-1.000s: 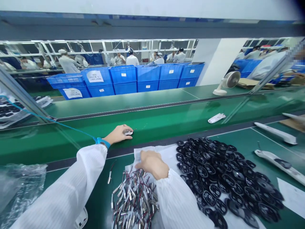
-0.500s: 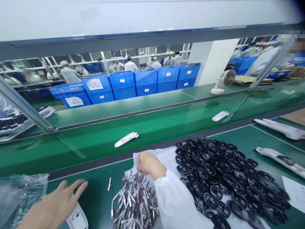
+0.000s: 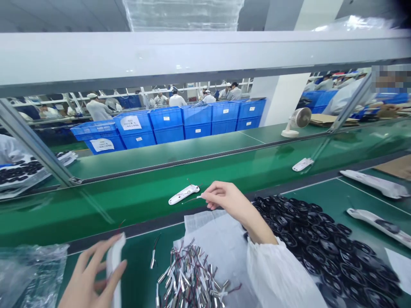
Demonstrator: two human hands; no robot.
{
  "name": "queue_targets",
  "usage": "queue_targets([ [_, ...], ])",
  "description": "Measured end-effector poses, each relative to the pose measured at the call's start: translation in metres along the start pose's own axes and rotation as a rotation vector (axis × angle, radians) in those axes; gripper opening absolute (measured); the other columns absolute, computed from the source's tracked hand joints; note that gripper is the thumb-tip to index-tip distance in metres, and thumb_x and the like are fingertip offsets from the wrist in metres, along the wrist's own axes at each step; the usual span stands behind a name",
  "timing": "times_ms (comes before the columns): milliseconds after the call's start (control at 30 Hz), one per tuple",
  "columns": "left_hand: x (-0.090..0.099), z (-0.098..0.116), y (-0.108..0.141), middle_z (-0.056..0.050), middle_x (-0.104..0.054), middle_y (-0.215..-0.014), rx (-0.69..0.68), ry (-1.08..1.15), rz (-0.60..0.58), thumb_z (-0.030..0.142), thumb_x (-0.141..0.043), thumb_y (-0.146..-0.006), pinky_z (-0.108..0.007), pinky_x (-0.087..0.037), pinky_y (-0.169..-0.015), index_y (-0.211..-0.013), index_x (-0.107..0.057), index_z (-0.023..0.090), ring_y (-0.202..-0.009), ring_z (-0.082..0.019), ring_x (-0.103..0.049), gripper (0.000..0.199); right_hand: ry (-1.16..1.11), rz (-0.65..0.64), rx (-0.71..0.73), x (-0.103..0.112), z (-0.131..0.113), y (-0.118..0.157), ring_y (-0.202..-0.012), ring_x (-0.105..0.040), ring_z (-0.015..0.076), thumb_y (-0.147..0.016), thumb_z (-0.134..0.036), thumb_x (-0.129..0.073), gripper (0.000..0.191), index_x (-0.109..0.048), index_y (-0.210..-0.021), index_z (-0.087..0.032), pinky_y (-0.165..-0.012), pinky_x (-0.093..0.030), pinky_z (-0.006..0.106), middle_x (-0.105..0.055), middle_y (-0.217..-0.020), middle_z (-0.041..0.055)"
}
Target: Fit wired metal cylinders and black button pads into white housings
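Observation:
My left hand (image 3: 93, 273) is closed around a white plastic housing (image 3: 116, 259), tilted up on its edge at the lower left. A thin red wire sticks up from the housing's top. Above the bench, my right hand (image 3: 221, 197) pinches a small wired motor (image 3: 199, 197) between thumb and fingertips. Its thin wires point left, and most of its body is hidden by the fingers. Below lies a pile of silver wired motors (image 3: 189, 278), partly on a white sheet (image 3: 218, 239). One loose motor (image 3: 153, 259) rests left of the pile.
Black oval parts (image 3: 321, 244) are heaped at the right. On the green belt (image 3: 138, 192) lie a white housing (image 3: 183, 195) and another farther right. Clear plastic bags (image 3: 28, 273) sit at the left. Beyond are blue crates (image 3: 167, 124), a fan (image 3: 298, 119) and several people.
My right hand has risen from the motor pile, bringing a wired motor up and right. My left hand has closed on the white housing and lifted it on edge. The view has tilted upward.

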State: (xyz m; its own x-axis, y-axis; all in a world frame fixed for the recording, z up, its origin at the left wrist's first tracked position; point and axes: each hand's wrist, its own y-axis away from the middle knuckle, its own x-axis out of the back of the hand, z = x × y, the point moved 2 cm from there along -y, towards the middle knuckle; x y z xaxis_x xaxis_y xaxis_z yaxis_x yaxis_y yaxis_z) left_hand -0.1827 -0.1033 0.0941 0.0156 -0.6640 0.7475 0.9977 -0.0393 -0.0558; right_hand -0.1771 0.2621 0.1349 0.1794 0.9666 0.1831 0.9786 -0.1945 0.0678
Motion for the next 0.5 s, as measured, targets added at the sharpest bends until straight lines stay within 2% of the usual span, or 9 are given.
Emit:
queue_targets([
  [67,0.000,0.055,0.000,-0.007,-0.051,-0.152,0.000,0.293,0.005,0.068,-0.065,-0.086,-0.043,-0.067,-0.085,-0.148,-0.046,0.040,-0.124,-0.037,-0.065,0.070,-0.108,0.017,0.143,-0.003,-0.019,0.014,-0.070,-0.070,0.0162,-0.082,-0.045,-0.080,0.030,-0.067,-0.084,-0.019,-0.071,-0.059,0.029,-0.070,-0.073,0.0021],
  [100,0.000,0.081,-0.001,-0.005,-0.048,-0.156,-0.047,0.439,-0.023,0.065,-0.070,-0.085,-0.042,-0.067,-0.087,-0.151,-0.039,0.044,-0.125,-0.036,-0.065,0.076,-0.156,0.043,0.222,-0.004,-0.028,0.022,-0.071,-0.070,0.0168,-0.081,-0.046,-0.081,0.030,-0.068,-0.084,-0.019,-0.073,-0.060,0.030,-0.071,-0.075,0.0023],
  [167,-0.002,0.123,-0.004,-0.004,-0.048,-0.158,-0.115,0.652,-0.157,0.058,-0.075,-0.086,-0.042,-0.068,-0.088,-0.153,-0.037,0.046,-0.127,-0.037,-0.064,0.078,-0.203,0.132,0.364,-0.006,-0.043,0.037,-0.074,-0.071,0.0180,-0.082,-0.044,-0.081,0.027,-0.069,-0.085,-0.021,-0.074,-0.061,0.031,-0.072,-0.081,0.0029],
  [233,-0.006,0.149,-0.009,-0.006,-0.048,-0.158,-0.205,0.797,-0.308,0.052,-0.076,-0.088,-0.043,-0.068,-0.088,-0.153,-0.043,0.043,-0.129,-0.039,-0.062,0.074,-0.180,0.237,0.453,-0.005,-0.051,0.049,-0.078,-0.071,0.0191,-0.084,-0.042,-0.081,0.023,-0.070,-0.086,-0.023,-0.075,-0.061,0.031,-0.072,-0.085,0.0033],
  [300,-0.012,0.159,-0.013,-0.007,-0.050,-0.157,-0.273,0.883,-0.435,0.050,-0.075,-0.091,-0.043,-0.068,-0.089,-0.152,-0.048,0.041,-0.131,-0.040,-0.061,0.067,-0.138,0.323,0.520,-0.003,-0.055,0.057,-0.080,-0.071,0.0197,-0.086,-0.040,-0.081,0.019,-0.071,-0.086,-0.024,-0.074,-0.061,0.030,-0.072,-0.086,0.0036],
  [367,-0.019,0.161,-0.016,-0.006,-0.056,-0.152,-0.291,0.917,-0.513,0.049,-0.074,-0.093,-0.043,-0.067,-0.091,-0.152,-0.049,0.042,-0.131,-0.038,-0.062,0.064,-0.103,0.372,0.573,0.002,-0.054,0.059,-0.081,-0.071,0.0194,-0.088,-0.038,-0.080,0.014,-0.072,-0.087,-0.026,-0.074,-0.061,0.029,-0.072,-0.087,0.0032],
  [500,-0.026,0.157,-0.022,-0.006,-0.061,-0.147,-0.300,0.894,-0.513,0.049,-0.074,-0.093,-0.038,-0.066,-0.092,-0.150,-0.052,0.042,-0.128,-0.035,-0.064,0.062,-0.007,0.343,0.641,0.010,-0.051,0.058,-0.086,-0.069,0.0194,-0.091,-0.030,-0.078,0.006,-0.073,-0.089,-0.028,-0.077,-0.061,0.029,-0.072,-0.089,0.0027],
])
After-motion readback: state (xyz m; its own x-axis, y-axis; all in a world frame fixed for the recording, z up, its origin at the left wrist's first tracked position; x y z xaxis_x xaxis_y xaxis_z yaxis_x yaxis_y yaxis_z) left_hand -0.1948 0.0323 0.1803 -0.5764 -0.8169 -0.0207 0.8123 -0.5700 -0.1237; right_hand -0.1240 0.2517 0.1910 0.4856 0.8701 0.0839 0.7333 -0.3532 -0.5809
